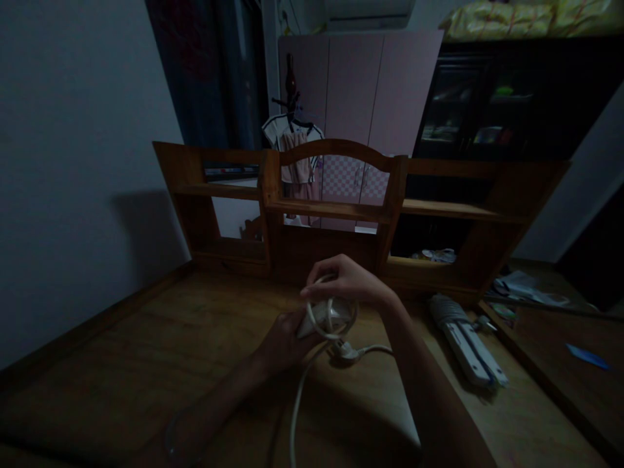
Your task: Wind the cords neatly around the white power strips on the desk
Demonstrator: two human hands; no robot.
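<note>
Over the middle of a wooden desk [146, 364], my left hand [283, 341] grips a small white block, likely a power adapter [325, 314], from below. My right hand [348, 281] is curled over it from above, fingers pinching the white cord [298, 396] that loops around the block. The cord's loose end trails down toward me, and a plug-like piece [347, 351] hangs just under the block. The room is dim, so fine detail is hard to make out.
A white power strip [470, 344] with wound cable lies on the desk to the right. A wooden shelf unit [336, 208] stands along the desk's back edge. Papers [526, 286] and a blue item [587, 356] lie far right. A pink wardrobe and hanging clothes stand behind.
</note>
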